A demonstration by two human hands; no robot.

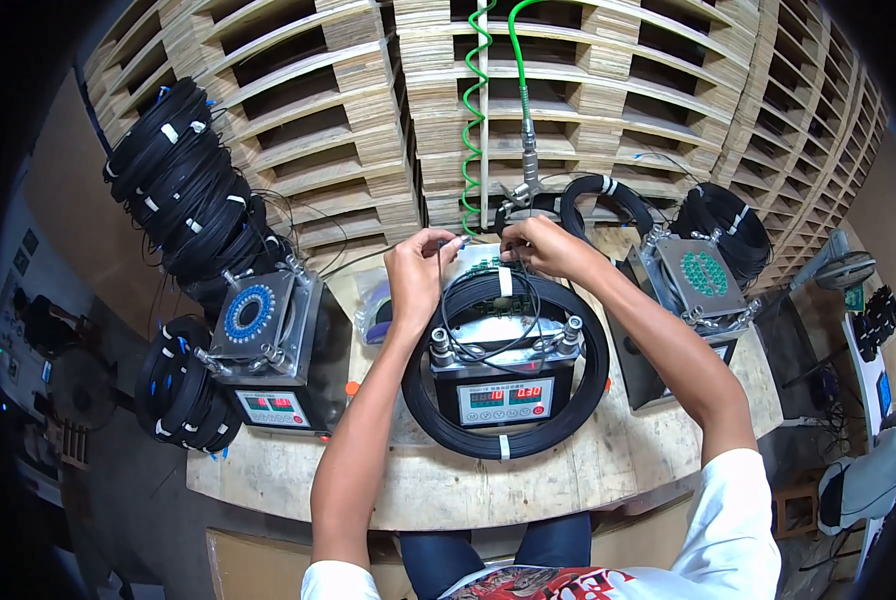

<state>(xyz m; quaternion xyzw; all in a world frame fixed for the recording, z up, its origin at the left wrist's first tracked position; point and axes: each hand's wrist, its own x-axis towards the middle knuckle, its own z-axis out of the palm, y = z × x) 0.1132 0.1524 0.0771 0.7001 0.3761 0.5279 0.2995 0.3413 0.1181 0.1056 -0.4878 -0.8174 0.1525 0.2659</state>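
A large coil of black cable (590,410), bound with white ties, hangs around the middle machine (503,403), which has a lit red digital display. Above its top plate, my left hand (416,275) is closed in a pinch on a thin black cable; a small blue tip shows at its fingertips. Level with it, my right hand (548,246) is also pinched closed, and what its fingers hold is too small to make out. Small green pieces (486,266) sit on the plate between and below my hands, partly hidden by the cable loops.
A similar machine with a blue ring of parts (249,314) stands left, another with green parts (705,274) right. Stacked black cable coils (183,190) rise at far left; more coils (723,232) lie back right. Wooden pallets (338,110) and a green air hose (521,70) are behind the wooden table (268,480).
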